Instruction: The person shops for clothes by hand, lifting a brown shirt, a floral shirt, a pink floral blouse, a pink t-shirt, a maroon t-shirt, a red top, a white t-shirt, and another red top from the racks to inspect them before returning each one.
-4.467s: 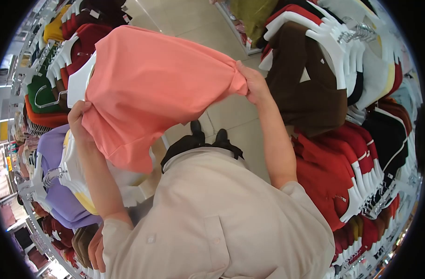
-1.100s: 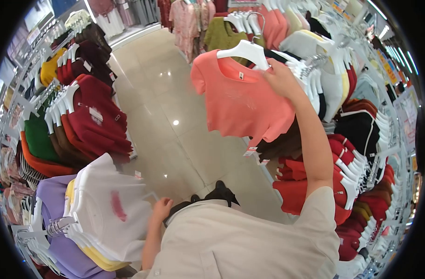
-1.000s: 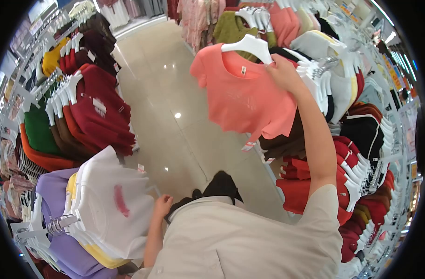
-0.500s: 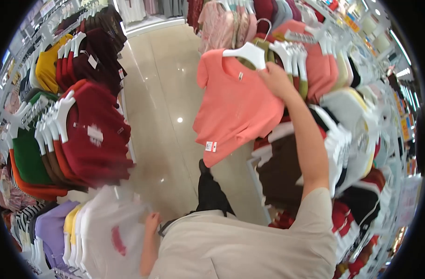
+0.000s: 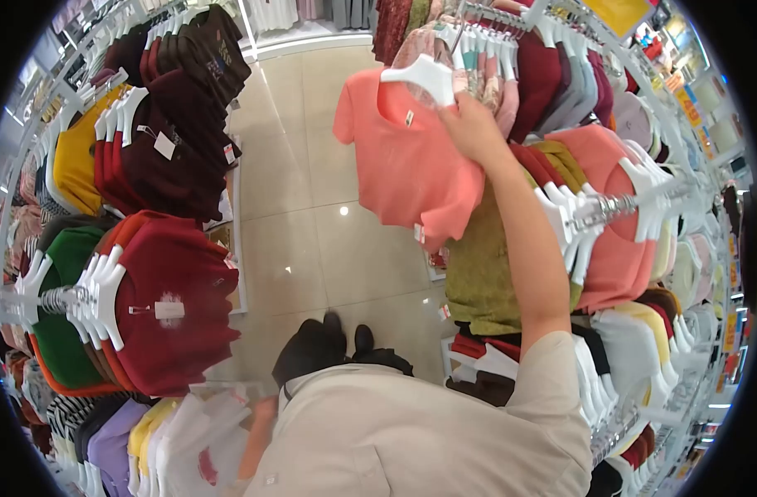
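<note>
A coral short-sleeved top hangs on a white hanger above the aisle. My right hand is closed around the hanger's right arm, by the top's shoulder. A small white tag shows at the top's lower edge. Low on the left, my left hand hangs near a white garment with a pink mark. Its fingers are blurred, so I cannot make out their shape or whether they touch anything.
A rack on the left bears dark red tops, green and brown ones. On the right, an olive garment and coral garments hang close to my right arm. Tiled floor runs between the racks.
The coral top and my right hand have shifted slightly left and up in view. The racks appear lower, and the olive garment and both my shoes now show.
</note>
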The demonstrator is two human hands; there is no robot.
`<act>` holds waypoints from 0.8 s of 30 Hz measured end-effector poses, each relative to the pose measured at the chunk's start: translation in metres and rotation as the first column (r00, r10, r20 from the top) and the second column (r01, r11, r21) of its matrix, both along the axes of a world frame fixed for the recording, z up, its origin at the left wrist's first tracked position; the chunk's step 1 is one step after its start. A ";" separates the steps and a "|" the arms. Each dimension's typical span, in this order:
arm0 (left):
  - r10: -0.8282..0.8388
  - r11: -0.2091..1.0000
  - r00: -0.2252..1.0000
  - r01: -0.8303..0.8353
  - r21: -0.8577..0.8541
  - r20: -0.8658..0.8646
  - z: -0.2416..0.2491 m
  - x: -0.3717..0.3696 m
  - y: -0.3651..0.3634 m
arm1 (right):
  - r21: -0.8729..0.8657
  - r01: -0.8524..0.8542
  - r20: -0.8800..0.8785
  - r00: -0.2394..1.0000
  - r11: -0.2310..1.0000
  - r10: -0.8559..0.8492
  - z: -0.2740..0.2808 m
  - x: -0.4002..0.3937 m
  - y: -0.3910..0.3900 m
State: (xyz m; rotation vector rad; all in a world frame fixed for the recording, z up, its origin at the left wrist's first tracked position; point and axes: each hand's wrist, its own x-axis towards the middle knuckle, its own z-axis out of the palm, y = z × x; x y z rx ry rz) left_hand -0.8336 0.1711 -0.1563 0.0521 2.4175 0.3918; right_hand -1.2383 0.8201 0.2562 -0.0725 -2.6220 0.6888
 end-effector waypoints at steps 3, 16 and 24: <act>0.061 0.997 0.991 -0.065 0.031 0.122 -0.010 -0.047 0.020 | 0.045 0.053 0.015 0.998 0.998 -0.053 0.011 -0.067 0.010; 0.689 0.383 0.467 -0.884 0.270 0.554 -0.036 -0.422 0.091 | 0.030 0.142 0.103 0.984 0.989 -0.145 0.010 -0.374 0.078; 0.651 0.423 0.665 -0.719 0.552 0.368 0.037 -0.658 0.139 | 0.086 0.313 0.075 0.945 0.946 -0.320 0.025 -0.561 0.140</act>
